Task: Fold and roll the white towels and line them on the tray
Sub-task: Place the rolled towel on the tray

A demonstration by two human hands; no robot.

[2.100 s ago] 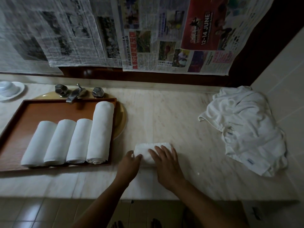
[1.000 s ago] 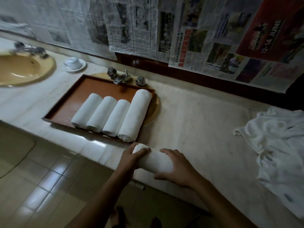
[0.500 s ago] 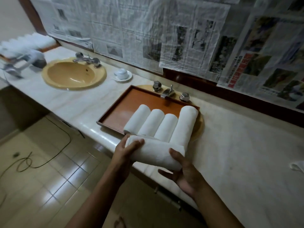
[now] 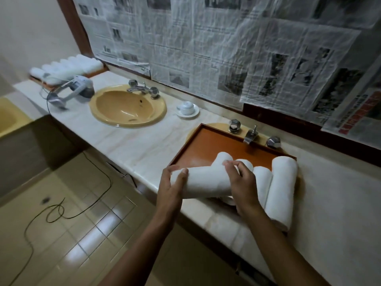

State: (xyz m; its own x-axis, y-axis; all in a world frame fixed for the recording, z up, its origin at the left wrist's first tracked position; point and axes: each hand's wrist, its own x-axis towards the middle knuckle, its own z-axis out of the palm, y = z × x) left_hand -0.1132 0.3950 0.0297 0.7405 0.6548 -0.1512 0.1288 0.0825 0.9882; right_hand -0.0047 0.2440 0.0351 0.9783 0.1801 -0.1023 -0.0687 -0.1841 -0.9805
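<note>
Landmark: wooden tray (image 4: 206, 141) on the marble table (image 4: 144, 147). It sits over a yellow basin whose rim (image 4: 194, 131) shows at the tray's far-left corner.

Task item: one rolled towel (image 4: 204, 182), white, held crosswise over the tray's near edge. The left hand (image 4: 171, 188) has its grip round the towel's left end. The right hand (image 4: 243, 186) has its grip on the right end, fingers curled over the top. Both grips are full of towel.

In the way: the held towel and the right hand cover the near ends of the rolls on the tray (image 4: 261, 178). Whether the held towel touches those rolls cannot be told. The tray's left part is bare.

Surroundings:
- Just behind the tray: faucet spout (image 4: 250, 136) between faceted knobs (image 4: 235, 125).
- Left of the tray: white cup (image 4: 186, 105) on a saucer (image 4: 194, 113).
- Farther left: second yellow basin (image 4: 127, 108), then a grey handheld appliance (image 4: 76, 89) with a cord.
- Farthest left: another row of white rolls (image 4: 66, 67), too blurred to count.
- On the wall behind the tray: newspaper sheets (image 4: 226, 48).
- Below the tray's near side: tiled floor (image 4: 82, 234) with a dark looping cable (image 4: 61, 203).

Counts:
- Rolls on the tray: 4, three alike and one longer and thicker at the right end.
- Held towel: 1.
- Basins in this table: 2.
- Knobs by the tray: 2.
- Cup: 1. Saucer: 1.
</note>
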